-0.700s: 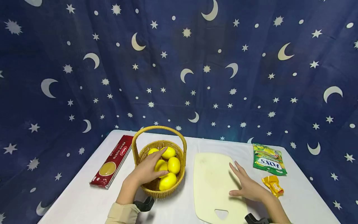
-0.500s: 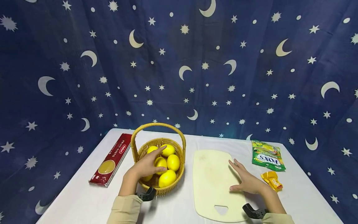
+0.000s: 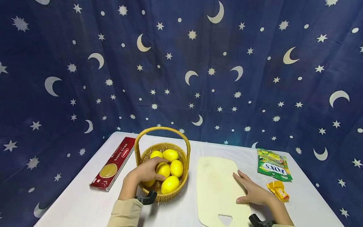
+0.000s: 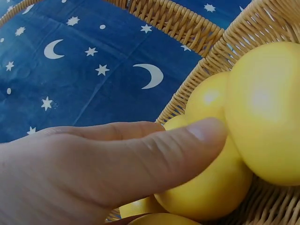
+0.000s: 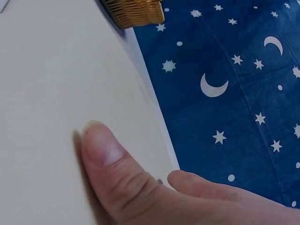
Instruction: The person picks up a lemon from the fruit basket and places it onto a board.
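A long, flat, red packet with a yellow circle (image 3: 112,165) lies on the white surface (image 3: 76,206), to the left of the left hand (image 3: 144,171). That hand reaches into a round, tan, woven basket with a tall handle (image 3: 163,198). Its fingers and thumb are bent around one smooth, yellow, plastic-looking lemon (image 3: 163,170), which sits inside the basket. More yellow lemons (image 3: 176,168) sit to the right of that hand and past it. Next comes a flat, cream-coloured board (image 3: 214,186), to the left of the right hand (image 3: 252,191) and partly under it. The right hand is spread wide and has hold of nothing; I cannot tell if its thumb touches the board. A shiny green bag (image 3: 273,165) lies past that hand, to the right. A small, crinkly, orange-yellow packet (image 3: 278,190) is just to its right.
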Motion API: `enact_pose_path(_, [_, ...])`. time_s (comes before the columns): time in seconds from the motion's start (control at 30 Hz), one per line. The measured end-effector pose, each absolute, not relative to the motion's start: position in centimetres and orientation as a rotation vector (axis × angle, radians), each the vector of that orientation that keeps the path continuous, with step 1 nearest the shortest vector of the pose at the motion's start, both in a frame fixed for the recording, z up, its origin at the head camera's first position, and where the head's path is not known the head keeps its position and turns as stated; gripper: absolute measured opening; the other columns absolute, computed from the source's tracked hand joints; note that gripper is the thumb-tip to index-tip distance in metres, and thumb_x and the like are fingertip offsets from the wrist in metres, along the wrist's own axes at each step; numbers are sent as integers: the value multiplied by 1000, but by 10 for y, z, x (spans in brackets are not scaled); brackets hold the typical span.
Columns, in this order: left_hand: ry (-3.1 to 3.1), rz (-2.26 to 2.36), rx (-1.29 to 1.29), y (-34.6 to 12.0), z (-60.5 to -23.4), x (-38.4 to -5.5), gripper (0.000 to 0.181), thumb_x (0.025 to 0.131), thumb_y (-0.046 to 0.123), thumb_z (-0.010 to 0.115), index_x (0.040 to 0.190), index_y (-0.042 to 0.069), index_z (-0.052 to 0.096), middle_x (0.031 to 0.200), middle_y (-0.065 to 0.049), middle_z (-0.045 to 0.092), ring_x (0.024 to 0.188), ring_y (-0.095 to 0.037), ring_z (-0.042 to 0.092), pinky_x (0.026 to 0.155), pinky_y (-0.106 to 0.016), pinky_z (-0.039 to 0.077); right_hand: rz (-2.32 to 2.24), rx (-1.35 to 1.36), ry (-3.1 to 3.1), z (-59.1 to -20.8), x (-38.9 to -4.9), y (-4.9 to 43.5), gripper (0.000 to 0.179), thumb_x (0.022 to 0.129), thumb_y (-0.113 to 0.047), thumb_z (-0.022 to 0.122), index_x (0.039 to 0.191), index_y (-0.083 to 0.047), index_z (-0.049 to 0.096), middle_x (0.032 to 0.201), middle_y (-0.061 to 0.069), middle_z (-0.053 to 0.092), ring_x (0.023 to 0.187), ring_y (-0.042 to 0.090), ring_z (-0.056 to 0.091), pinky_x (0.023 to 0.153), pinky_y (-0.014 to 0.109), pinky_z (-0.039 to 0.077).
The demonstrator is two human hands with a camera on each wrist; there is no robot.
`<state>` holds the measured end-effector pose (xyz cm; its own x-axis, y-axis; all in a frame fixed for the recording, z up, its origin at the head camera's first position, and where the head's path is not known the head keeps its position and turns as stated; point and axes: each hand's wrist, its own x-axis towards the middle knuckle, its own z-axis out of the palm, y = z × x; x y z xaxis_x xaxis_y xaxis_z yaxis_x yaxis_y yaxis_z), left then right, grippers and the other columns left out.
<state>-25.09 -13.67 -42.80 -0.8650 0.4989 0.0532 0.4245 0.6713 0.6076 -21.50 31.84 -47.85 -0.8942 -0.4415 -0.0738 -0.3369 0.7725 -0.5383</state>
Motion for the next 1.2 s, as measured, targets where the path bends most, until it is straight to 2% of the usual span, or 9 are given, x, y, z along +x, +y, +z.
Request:
enact_pose_path(0.57, [2823, 836, 770, -134, -428, -247, 64, 72, 14, 81, 130, 8, 55, 130, -9, 56, 118, -28, 52, 103, -48, 41, -759, -543, 2675, -469, -214, 325, 111, 62, -42, 83, 146, 4, 27, 152, 35, 6, 136, 57, 11, 103, 71, 17])
enact_pose_path(0.97, [2848, 816, 743, -130, -424, -247, 67, 69, 7, 77, 133, 10, 55, 131, -9, 50, 118, -27, 50, 104, -44, 40, -764, -546, 2659, -466, -216, 324, 111, 62, -41, 83, 146, 5, 26, 152, 34, 5, 137, 57, 9, 103, 72, 16])
enact_pose_path(1.2, [2893, 781, 714, -128, -427, -245, 71, 69, 11, 80, 132, 3, 50, 130, -14, 51, 118, -28, 51, 104, -43, 41, -736, -557, 2657, -468, -216, 325, 110, 63, -42, 82, 146, 5, 26, 153, 32, 5, 138, 55, 9, 103, 70, 14])
